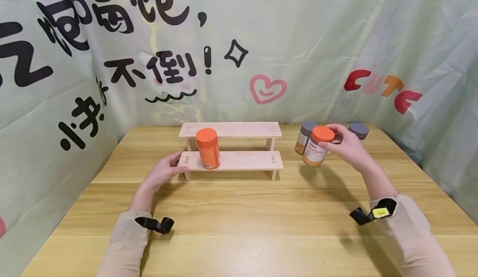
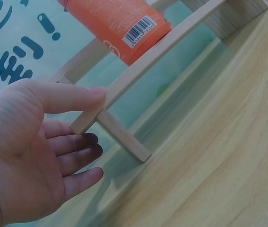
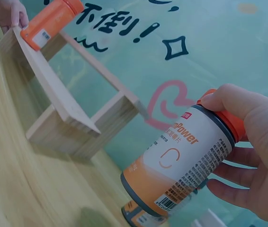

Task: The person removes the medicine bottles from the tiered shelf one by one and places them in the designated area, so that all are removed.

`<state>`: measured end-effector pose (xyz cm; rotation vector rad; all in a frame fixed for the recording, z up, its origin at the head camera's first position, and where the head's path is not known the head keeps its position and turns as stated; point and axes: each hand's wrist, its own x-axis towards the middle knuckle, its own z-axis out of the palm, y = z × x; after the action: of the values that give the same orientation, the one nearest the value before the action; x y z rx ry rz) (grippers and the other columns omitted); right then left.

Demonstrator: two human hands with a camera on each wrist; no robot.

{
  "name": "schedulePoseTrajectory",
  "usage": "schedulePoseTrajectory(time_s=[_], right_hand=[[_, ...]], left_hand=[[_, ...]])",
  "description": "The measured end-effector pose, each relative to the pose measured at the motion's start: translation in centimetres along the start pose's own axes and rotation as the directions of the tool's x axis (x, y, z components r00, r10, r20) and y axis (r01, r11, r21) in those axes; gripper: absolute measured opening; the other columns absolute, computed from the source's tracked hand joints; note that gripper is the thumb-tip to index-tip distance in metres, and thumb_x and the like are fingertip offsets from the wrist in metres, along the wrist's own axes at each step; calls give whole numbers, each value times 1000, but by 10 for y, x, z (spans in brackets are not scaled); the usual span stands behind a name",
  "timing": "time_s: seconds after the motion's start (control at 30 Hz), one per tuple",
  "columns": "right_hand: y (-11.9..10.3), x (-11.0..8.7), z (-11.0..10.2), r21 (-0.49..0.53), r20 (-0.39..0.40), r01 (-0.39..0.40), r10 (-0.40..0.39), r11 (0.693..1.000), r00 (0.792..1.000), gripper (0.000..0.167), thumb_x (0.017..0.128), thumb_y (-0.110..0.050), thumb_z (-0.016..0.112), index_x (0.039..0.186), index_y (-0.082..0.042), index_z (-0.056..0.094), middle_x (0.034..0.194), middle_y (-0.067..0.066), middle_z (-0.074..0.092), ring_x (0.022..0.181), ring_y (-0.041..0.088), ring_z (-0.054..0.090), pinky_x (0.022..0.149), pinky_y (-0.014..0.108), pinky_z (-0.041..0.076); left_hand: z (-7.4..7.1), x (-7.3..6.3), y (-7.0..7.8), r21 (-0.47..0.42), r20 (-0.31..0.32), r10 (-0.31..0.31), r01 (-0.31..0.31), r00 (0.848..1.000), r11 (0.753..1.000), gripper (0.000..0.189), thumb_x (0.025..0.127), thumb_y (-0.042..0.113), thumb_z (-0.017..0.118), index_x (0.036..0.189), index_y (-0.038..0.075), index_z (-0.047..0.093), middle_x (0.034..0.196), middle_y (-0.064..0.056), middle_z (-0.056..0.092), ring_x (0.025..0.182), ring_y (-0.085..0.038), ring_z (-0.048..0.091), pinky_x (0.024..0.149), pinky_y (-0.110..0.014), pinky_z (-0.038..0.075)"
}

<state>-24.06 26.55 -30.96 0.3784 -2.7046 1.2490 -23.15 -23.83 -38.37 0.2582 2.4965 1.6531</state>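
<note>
My right hand [image 1: 345, 144] grips a supplement bottle [image 3: 179, 153] near its orange lid, thumb on the near side. This bottle has a white and orange label and hangs tilted, its shadow falling on the table. My left hand [image 1: 164, 171] pinches the left end of the lower step of a two-step wooden shelf [image 1: 246, 161], with the thumb [image 2: 84, 98] on top and the other fingers below and behind. On that lower step, toward the left, an all-orange bottle [image 1: 209, 149] stands upright, its barcode facing the front.
Behind the held bottle stands a grey-lidded bottle [image 1: 304, 138]. Another grey-lidded bottle [image 1: 359, 130] stands farther right, partly hidden by my right hand. A printed cloth [image 1: 310, 53] hangs behind the wooden table [image 1: 231, 227] and along its sides.
</note>
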Motion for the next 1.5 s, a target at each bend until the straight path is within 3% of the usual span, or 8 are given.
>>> schedulePoseTrajectory(time_s=[0.23, 0.47, 0.7, 1.03, 1.4, 1.5], right_hand=[[12, 0, 2, -2, 17, -20, 20, 1000, 1000, 60, 88, -26, 64, 132, 5, 38, 120, 20, 48, 94, 20, 49, 70, 23, 45], [23, 0, 8, 0, 14, 4, -4, 1000, 1000, 56, 87, -17, 65, 129, 8, 40, 119, 22, 48, 93, 14, 48, 71, 17, 43], [28, 0, 11, -19, 18, 14, -13, 1000, 1000, 52, 86, -16, 66, 125, 8, 43, 115, 21, 51, 90, 11, 49, 70, 19, 43], [32, -1, 14, -23, 63, -19, 20, 1000, 998, 56, 86, -18, 66, 127, 10, 40, 118, 24, 50, 101, 27, 48, 74, 20, 44], [34, -1, 12, -14, 116, -55, 57, 998, 992, 63, 87, -24, 65, 131, 10, 36, 122, 27, 47, 109, 38, 47, 83, 36, 43], [34, -1, 11, -10, 123, -56, 57, 998, 991, 64, 87, -24, 65, 132, 10, 35, 124, 26, 46, 111, 38, 47, 84, 36, 43]], left_hand=[[0, 0, -1, 0, -5, -2, 2, 1000, 1000, 79, 87, 11, 64, 143, -11, 14, 146, -31, 21, 134, -39, 24, 110, -47, 21], [0, -1, -1, -2, -5, 3, -3, 1000, 1000, 79, 86, 11, 64, 143, -11, 15, 145, -30, 21, 133, -40, 25, 109, -47, 21], [0, 0, -1, 7, -9, -3, 3, 1000, 1000, 78, 87, 12, 64, 143, -10, 15, 146, -30, 22, 133, -40, 26, 109, -47, 22], [0, 0, -1, 11, -4, 5, -5, 1000, 1000, 78, 87, 11, 64, 143, -11, 15, 145, -31, 23, 132, -40, 27, 109, -47, 23], [0, 0, -2, 2, 0, 1, -1, 1000, 1000, 78, 87, 12, 64, 144, -9, 15, 146, -29, 22, 133, -39, 26, 109, -47, 23], [-1, 0, -2, 2, 1, 2, -2, 1000, 1000, 78, 87, 11, 64, 144, -9, 15, 146, -29, 22, 133, -39, 25, 109, -47, 22]])
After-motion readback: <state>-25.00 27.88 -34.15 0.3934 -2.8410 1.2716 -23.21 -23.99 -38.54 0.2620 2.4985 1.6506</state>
